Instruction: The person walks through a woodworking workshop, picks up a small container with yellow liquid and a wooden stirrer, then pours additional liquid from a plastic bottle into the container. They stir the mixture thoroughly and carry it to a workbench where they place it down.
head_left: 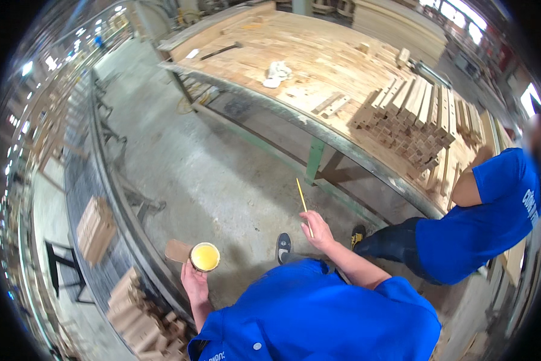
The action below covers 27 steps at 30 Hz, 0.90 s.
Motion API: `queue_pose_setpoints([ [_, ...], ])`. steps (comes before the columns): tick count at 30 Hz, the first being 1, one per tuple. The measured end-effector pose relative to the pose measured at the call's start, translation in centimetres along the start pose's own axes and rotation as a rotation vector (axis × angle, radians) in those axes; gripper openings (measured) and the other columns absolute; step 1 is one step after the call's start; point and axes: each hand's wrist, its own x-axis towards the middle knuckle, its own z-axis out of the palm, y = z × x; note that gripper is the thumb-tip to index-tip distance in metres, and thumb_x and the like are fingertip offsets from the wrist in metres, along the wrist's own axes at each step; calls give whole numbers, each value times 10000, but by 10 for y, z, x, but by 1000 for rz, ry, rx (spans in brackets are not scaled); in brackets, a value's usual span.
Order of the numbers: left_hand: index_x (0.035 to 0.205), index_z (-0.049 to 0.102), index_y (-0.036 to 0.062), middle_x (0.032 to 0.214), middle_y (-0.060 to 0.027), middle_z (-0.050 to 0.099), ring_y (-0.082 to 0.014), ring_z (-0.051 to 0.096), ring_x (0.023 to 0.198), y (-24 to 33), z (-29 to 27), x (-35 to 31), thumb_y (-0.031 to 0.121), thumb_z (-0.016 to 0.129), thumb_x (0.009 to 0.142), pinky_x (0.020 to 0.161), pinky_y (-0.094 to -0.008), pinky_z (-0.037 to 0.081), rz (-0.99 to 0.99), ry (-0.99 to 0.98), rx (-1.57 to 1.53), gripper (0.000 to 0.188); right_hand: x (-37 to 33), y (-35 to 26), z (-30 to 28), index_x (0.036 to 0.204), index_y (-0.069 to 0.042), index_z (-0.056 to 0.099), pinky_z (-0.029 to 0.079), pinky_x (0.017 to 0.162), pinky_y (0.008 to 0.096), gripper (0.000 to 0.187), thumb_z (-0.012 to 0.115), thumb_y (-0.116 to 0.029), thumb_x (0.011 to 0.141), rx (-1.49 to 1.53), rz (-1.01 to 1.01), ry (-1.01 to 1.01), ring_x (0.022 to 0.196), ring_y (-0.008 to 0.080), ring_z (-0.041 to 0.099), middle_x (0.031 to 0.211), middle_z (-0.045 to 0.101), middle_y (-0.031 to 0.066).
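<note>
My left hand [194,284] is closed round a small round tub of yellow paste [205,257], its open top facing up. A flat brown piece [176,250] shows beside the tub; whether it is in the same hand I cannot tell. In front of my body, my right hand [318,230] grips a thin yellow stick [301,194] by its lower end, and the stick points up and away. Both hands are over the concrete floor, between the workbench and the conveyor, touching neither.
Ahead and right stands a wooden-topped workbench [252,48] with stacked wood bars [412,117], a white rag [277,73] and a hammer [221,50]. A co-worker in blue [481,216] is close on my right. Along my left runs a conveyor [123,243] carrying wood pieces [96,230].
</note>
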Motion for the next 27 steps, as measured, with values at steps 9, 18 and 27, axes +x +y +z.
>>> queue_pose_setpoints([
  [9,1116,480,32,1111,-89,567,-186,574,1002,44,92,167,161,491,907,826,-341,483,39,-176,50,246,192,-18,32,1183,-78,428,412,905,401,507,626,-244,747,60,-140,-86,1089,346,457,1164,442,168],
  [18,1119,464,59,1075,-86,580,-191,578,978,106,116,345,176,501,908,766,-325,503,-27,15,117,245,344,-46,92,1280,-72,351,408,911,396,702,674,-264,687,255,-119,-70,1023,291,492,1265,363,163],
  [27,1088,502,30,1088,-99,571,-206,563,1009,156,263,518,127,481,913,814,-358,488,-129,-425,284,201,440,-40,113,1228,-39,422,474,793,337,447,499,-23,788,178,171,244,836,249,564,1240,402,186],
])
